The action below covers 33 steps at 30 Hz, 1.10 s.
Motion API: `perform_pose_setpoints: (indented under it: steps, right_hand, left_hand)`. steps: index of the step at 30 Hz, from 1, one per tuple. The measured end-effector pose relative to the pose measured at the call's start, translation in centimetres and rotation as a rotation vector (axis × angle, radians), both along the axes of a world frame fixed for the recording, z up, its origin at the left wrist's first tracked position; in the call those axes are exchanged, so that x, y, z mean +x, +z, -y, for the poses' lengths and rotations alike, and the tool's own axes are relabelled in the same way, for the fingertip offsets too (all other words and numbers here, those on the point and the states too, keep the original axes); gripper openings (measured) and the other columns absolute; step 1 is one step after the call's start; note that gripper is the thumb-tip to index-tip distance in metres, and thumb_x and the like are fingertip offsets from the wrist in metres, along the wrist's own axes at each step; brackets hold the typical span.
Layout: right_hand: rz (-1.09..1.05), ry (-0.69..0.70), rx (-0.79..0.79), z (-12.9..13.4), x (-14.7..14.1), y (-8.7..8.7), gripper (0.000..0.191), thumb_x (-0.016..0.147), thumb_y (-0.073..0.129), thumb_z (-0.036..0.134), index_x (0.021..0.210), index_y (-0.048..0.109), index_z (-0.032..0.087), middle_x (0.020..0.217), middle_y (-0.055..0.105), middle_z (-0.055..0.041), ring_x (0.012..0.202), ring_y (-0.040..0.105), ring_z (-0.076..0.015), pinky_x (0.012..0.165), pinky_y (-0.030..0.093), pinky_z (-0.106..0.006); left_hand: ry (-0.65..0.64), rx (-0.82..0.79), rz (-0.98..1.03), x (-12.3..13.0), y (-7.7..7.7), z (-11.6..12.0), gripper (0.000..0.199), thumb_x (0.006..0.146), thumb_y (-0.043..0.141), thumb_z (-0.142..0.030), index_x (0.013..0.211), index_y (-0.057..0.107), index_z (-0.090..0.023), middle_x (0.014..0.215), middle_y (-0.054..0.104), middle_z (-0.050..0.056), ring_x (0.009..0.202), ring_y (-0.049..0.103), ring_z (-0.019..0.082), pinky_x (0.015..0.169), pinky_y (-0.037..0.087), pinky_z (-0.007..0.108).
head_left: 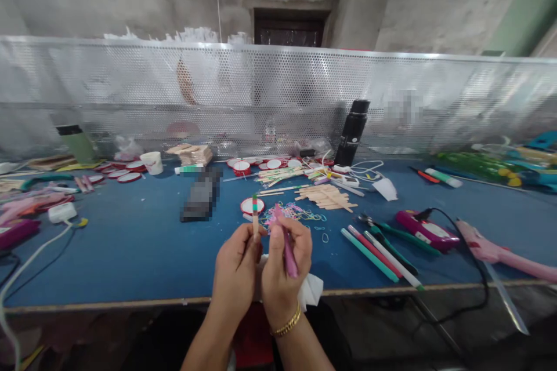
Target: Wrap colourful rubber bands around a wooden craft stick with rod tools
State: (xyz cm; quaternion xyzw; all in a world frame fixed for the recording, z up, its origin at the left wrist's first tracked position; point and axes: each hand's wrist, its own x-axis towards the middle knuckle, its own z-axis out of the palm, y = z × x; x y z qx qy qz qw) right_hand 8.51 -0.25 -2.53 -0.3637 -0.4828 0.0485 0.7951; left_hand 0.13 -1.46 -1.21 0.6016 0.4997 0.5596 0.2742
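Observation:
Upright in the fingers of my left hand [237, 266] is a wooden craft stick [255, 219], its top marked with green and red bands. My right hand [285, 258], with a gold bracelet at the wrist, is closed around a pink marker pen [289, 255]. The marker's upper end is close to the stick, and I cannot tell whether they touch. Behind the hands lie a small white disc with a red rim [246, 206] and a heap of pastel rubber bands or clips [300, 212]. White tissue [312, 290] shows under my right hand.
Plain craft sticks [331, 197] lie behind the heap. To the right are teal, red and white markers [369, 255], pliers [394, 243], a purple box [426, 232] and a pink glue gun [491, 246]. A black bottle [352, 133] stands by the perforated screen [278, 104]. A dark phone-like object [201, 194] lies left.

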Motion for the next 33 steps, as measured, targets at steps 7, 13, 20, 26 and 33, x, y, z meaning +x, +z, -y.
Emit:
perform_pose_setpoints:
  steps: [7, 13, 20, 26, 33]
  right_hand:
    - [0.034, 0.080, 0.003, -0.2, -0.1, -0.1, 0.016, 0.106, 0.053, 0.028, 0.114, 0.065, 0.023, 0.099, 0.071, -0.0035, 0.092, 0.069, -0.0179, 0.090, 0.057, -0.040]
    - [-0.005, 0.231, -0.042, 0.2, 1.1, 1.2, 0.032, 0.107, 0.042, 0.036, 0.127, 0.063, 0.023, 0.104, 0.068, -0.0050, 0.095, 0.066, -0.0171, 0.088, 0.058, -0.038]
    - [0.056, 0.154, -0.083, 1.1, 8.8, 1.5, 0.042, 0.107, 0.050, 0.035, 0.148, 0.049, 0.025, 0.099, 0.073, -0.0039, 0.079, 0.067, -0.0157, 0.071, 0.057, -0.032]
    - [0.400, -0.299, -0.342, 2.3, 19.7, -1.4, 0.029, 0.106, 0.049, 0.046, 0.110, 0.064, 0.021, 0.096, 0.074, -0.0078, 0.084, 0.070, -0.0222, 0.077, 0.052, -0.035]
    - [0.593, -0.526, -0.594, 3.3, 24.4, -2.4, 0.037, 0.102, 0.052, 0.053, 0.085, 0.066, 0.024, 0.072, 0.069, -0.0039, 0.071, 0.066, -0.0234, 0.065, 0.037, -0.033]
  left_hand:
    - [-0.041, 0.002, 0.151, -0.1, -0.2, -0.6, 0.034, 0.096, 0.063, -0.050, 0.115, 0.066, -0.021, 0.078, 0.067, -0.001, 0.064, 0.056, 0.017, 0.062, 0.046, 0.027]
    - [-0.040, 0.061, 0.100, -0.2, -0.2, -0.8, 0.028, 0.099, 0.061, -0.048, 0.088, 0.060, -0.021, 0.069, 0.057, -0.004, 0.064, 0.050, 0.014, 0.062, 0.040, 0.025]
    - [-0.044, 0.051, 0.049, 0.0, 0.1, -0.8, 0.020, 0.099, 0.053, -0.037, 0.086, 0.057, -0.023, 0.066, 0.060, -0.004, 0.059, 0.052, 0.015, 0.061, 0.040, 0.026]
    - [-0.026, 0.053, -0.015, -0.2, 0.1, -1.3, 0.018, 0.097, 0.052, -0.037, 0.087, 0.058, -0.022, 0.080, 0.071, 0.000, 0.063, 0.058, 0.016, 0.067, 0.047, 0.028]
    - [0.030, -0.031, -0.182, -0.6, 0.0, -1.9, 0.027, 0.097, 0.050, -0.041, 0.112, 0.067, -0.026, 0.070, 0.059, -0.005, 0.061, 0.054, 0.017, 0.060, 0.039, 0.028]
